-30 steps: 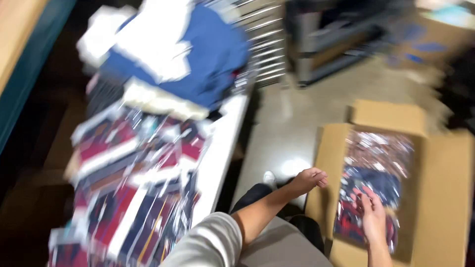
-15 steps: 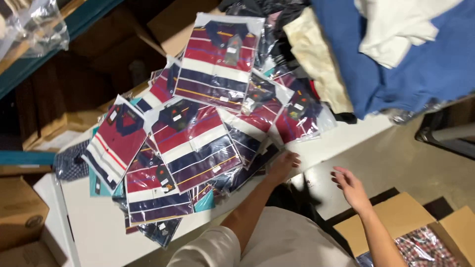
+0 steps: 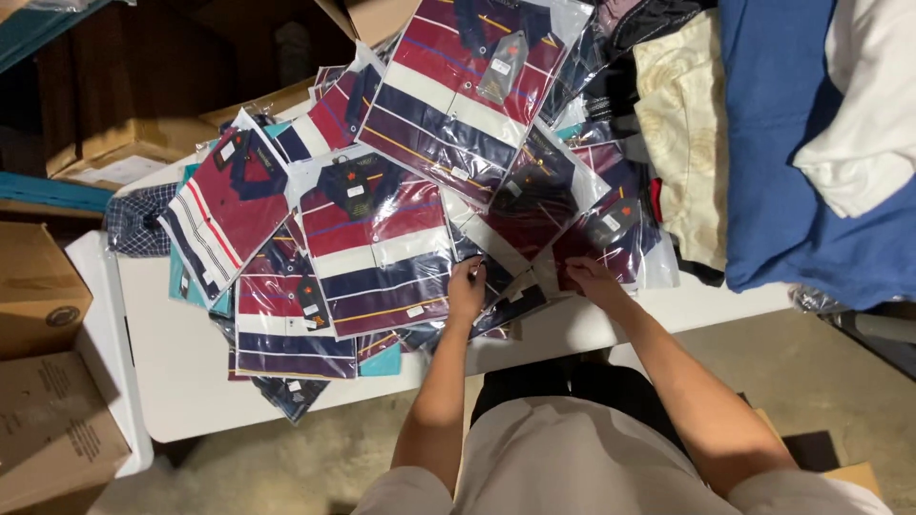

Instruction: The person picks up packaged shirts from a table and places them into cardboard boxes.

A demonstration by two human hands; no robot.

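Nearest the camera, the person's torso in a light shirt, with both bare forearms reaching forward over the edge of the white tabletop [image 3: 191,381]. The left hand [image 3: 466,291] rests on the near right corner of a bagged striped polo shirt [image 3: 377,243], banded red, white and navy inside clear plastic; its fingers [image 3: 472,270] are curled at the bag's edge, though whether they pinch the plastic cannot be told. The right hand [image 3: 592,279] lies just beside it, fingers bent down onto the near edge of a darker maroon bagged shirt [image 3: 606,234]; a firm grip cannot be confirmed here either. Both bags lie flat on top of an overlapping heap of like bagged shirts covering the middle of the tabletop. Left of the heap, a red bagged shirt with white stripes [image 3: 229,205]. Farther back, a larger bagged striped shirt [image 3: 463,86]. Far right, a pile of loose cloth: cream fabric [image 3: 677,133], blue fabric [image 3: 782,143], white fabric [image 3: 868,105]. At left, on the floor, brown cardboard boxes [image 3: 48,381].
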